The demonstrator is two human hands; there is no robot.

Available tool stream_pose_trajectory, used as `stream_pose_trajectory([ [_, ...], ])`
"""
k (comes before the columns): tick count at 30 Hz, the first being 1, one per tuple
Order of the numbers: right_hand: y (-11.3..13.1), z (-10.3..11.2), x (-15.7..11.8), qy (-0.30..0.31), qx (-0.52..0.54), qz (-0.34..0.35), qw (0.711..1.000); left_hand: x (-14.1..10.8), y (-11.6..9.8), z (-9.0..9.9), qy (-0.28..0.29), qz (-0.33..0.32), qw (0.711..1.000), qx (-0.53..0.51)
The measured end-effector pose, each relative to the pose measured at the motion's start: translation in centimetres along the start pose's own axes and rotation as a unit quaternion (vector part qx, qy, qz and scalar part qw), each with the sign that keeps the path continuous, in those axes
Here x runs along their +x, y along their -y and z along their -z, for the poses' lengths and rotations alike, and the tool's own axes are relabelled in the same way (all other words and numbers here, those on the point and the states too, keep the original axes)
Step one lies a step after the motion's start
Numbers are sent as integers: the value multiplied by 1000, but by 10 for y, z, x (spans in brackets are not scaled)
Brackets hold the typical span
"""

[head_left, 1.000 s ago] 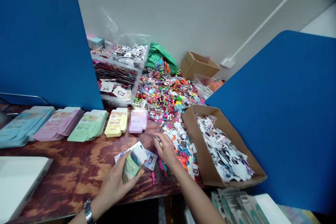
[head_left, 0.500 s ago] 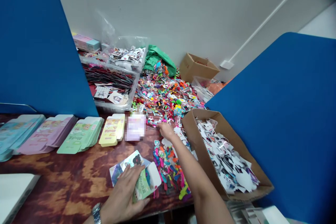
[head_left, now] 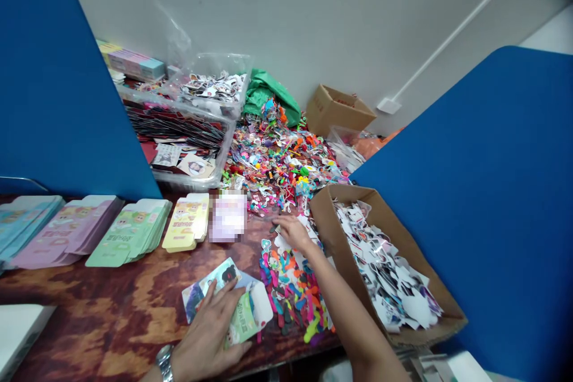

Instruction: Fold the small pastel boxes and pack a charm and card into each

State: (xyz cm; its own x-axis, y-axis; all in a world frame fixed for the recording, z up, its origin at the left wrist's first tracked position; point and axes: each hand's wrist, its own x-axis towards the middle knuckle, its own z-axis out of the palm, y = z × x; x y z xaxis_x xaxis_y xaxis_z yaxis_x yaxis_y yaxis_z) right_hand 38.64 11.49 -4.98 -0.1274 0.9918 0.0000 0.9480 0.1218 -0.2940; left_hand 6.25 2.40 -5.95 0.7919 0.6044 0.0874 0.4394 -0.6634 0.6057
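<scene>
My left hand (head_left: 212, 325), a watch on its wrist, is closed around a small green carton (head_left: 244, 317). The carton's white end flap stands open towards the right. Under and beyond those fingers lie shiny printed cards (head_left: 219, 277). My right hand (head_left: 293, 231) is at the near edge of the trinket heap, its fingers drawn together. At its fingertips a small dark thing shows, too little to name. Just below that hand spreads a pile of colourful balloons (head_left: 290, 295), with white cut-out stickers (head_left: 308, 227) beside it.
A mixed heap of plastic trinkets (head_left: 277, 155) covers the back. Clear bins (head_left: 226, 161) of cards and stickers stand left of it. Flat cartons (head_left: 129, 233) lie in a row at left. A cardboard box (head_left: 322, 215) of stickers sits right, by a blue partition (head_left: 483, 191).
My right hand has drawn back from the trinkets, a little right and nearer to me. The left hand keeps hold of the green carton. The view has shifted slightly.
</scene>
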Motion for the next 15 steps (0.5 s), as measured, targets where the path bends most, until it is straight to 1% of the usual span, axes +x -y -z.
stream_pose_trajectory([
  [2, 8, -8, -18, -5, -6, 7, 1000, -3, 3, 1, -9, 0, 1000, 7],
  [5, 27, -18, -51, -16, -18, 24, 999, -11, 9, 5, -22, -19, 999, 21],
  [7, 39, -19, -70, -19, -21, 58, 998, -17, 13, 9, -28, -34, 999, 31],
  [9, 47, -15, -81, -13, -9, 91, 996, -22, 17, 14, -34, -46, 998, 40],
  [10, 49, -11, -82, -10, 0, 93, 996, -24, 18, 17, -37, -51, 997, 44],
  [11, 49, -6, -80, -9, 6, 81, 997, -26, 18, 19, -40, -54, 997, 48],
  [13, 43, 4, -65, -12, 1, 23, 1000, -26, 15, 22, -45, -55, 996, 56],
  [15, 31, 11, -41, -21, -20, -42, 999, -21, 10, 23, -49, -54, 995, 61],
])
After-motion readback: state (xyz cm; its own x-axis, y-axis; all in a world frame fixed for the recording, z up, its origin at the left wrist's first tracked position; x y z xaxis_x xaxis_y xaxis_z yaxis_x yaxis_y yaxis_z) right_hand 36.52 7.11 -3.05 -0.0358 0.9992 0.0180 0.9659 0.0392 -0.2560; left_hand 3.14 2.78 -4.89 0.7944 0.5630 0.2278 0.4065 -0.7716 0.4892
